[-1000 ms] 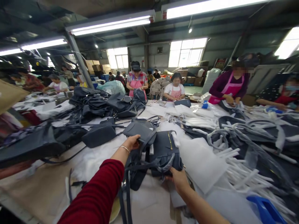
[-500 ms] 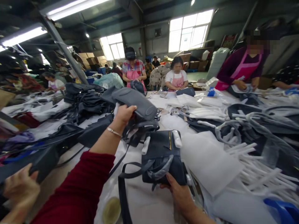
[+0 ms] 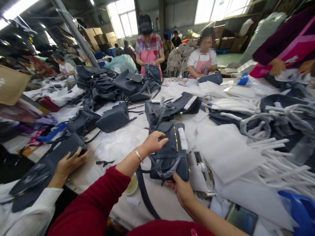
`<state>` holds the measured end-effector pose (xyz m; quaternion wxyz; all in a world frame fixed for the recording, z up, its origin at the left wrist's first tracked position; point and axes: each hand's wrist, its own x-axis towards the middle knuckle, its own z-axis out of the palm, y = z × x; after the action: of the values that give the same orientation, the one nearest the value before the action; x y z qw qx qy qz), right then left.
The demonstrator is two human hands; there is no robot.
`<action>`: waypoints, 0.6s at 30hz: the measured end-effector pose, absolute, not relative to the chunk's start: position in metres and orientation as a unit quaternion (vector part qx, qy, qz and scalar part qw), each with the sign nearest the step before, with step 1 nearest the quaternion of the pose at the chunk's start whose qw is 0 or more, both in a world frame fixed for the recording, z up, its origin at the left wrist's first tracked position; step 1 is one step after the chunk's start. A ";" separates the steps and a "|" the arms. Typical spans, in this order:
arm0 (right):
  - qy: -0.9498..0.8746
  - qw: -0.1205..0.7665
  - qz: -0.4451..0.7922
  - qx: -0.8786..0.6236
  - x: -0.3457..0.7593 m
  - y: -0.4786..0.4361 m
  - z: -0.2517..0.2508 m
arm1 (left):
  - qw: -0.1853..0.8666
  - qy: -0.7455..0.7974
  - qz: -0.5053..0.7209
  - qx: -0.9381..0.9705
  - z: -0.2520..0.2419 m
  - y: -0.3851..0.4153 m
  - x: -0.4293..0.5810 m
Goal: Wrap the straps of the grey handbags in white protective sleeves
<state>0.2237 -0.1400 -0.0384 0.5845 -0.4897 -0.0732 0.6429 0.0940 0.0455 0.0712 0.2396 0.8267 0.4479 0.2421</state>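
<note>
A dark navy backpack (image 3: pixel 172 150) with a gold zip and white wrapped fittings lies on the white table (image 3: pixel 115 144) in front of me. My left hand (image 3: pixel 154 142), with a bracelet on its wrist, rests on the bag's upper left, fingers curled over the flap. My right hand (image 3: pixel 180 190) grips the bag's near bottom edge, thumb on top. A dark strap (image 3: pixel 145 193) trails from the bag toward me. Behind it lies another navy bag (image 3: pixel 172 106) with loose straps.
A co-worker's hand (image 3: pixel 67 164) at left holds a flat navy bag (image 3: pixel 49 160). Piles of navy bags (image 3: pixel 110 87) sit at the far left. White foam sheets (image 3: pixel 225 152) and wrapped handles (image 3: pixel 275 157) cover the right. A blue tray (image 3: pixel 297 209) is near right. Several people work across the table.
My left hand, which was lifting a navy pouch in the air, no longer holds it and has come down onto the backpack. The co-worker's hand at left has moved in.
</note>
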 end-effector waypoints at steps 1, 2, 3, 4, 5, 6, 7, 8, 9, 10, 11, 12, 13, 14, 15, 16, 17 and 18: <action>-0.062 0.584 0.646 -0.488 0.223 -0.141 -0.036 | 0.213 0.467 0.281 0.811 0.061 0.022 0.079; -0.054 0.585 0.649 -0.483 0.222 -0.141 -0.034 | 0.207 0.474 0.294 0.804 0.052 -0.001 0.066; -0.045 0.586 0.653 -0.477 0.221 -0.141 -0.031 | 0.223 0.477 0.281 0.803 0.044 -0.022 0.054; -0.036 0.587 0.657 -0.471 0.219 -0.141 -0.028 | 0.253 0.477 0.247 0.805 0.039 -0.041 0.044; -0.025 0.588 0.661 -0.466 0.217 -0.141 -0.025 | 0.283 0.471 0.200 0.811 0.035 -0.056 0.037; -0.015 0.589 0.663 -0.461 0.215 -0.141 -0.023 | 0.303 0.465 0.149 0.819 0.033 -0.067 0.031; -0.006 0.591 0.665 -0.457 0.213 -0.141 -0.022 | 0.306 0.461 0.100 0.827 0.032 -0.075 0.027; 0.004 0.593 0.665 -0.454 0.212 -0.141 -0.021 | 0.292 0.464 0.057 0.835 0.035 -0.080 0.025; 0.013 0.594 0.666 -0.451 0.211 -0.141 -0.021 | 0.267 0.476 0.019 0.838 0.040 -0.082 0.024; 0.023 0.596 0.665 -0.450 0.211 -0.141 -0.021 | 0.240 0.497 -0.012 0.834 0.049 -0.083 0.025; 0.033 0.596 0.664 -0.450 0.211 -0.140 -0.022 | 0.221 0.521 -0.035 0.824 0.061 -0.083 0.026; 0.042 0.596 0.662 -0.452 0.211 -0.140 -0.022 | 0.215 0.541 -0.046 0.812 0.076 -0.085 0.027; 0.048 0.597 0.661 -0.452 0.212 -0.139 -0.023 | 0.225 0.552 -0.045 0.801 0.093 -0.089 0.028; 0.050 0.599 0.661 -0.450 0.212 -0.138 -0.023 | 0.256 0.550 -0.033 0.794 0.111 -0.096 0.029; 0.049 0.601 0.661 -0.446 0.213 -0.138 -0.024 | 0.309 0.534 -0.016 0.787 0.130 -0.105 0.030; 0.044 0.605 0.661 -0.441 0.212 -0.137 -0.025 | 0.388 0.509 -0.004 0.769 0.147 -0.116 0.030; 0.039 0.609 0.661 -0.436 0.211 -0.138 -0.027 | 0.494 0.472 -0.001 0.730 0.162 -0.130 0.029; 0.030 0.614 0.659 -0.433 0.210 -0.138 -0.029 | 0.602 0.433 0.005 0.671 0.174 -0.144 0.029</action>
<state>0.2097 -0.1383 -0.0290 0.6136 -0.4334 0.0305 0.6593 0.0289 -0.1440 0.1738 0.6015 0.6711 0.4333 0.0045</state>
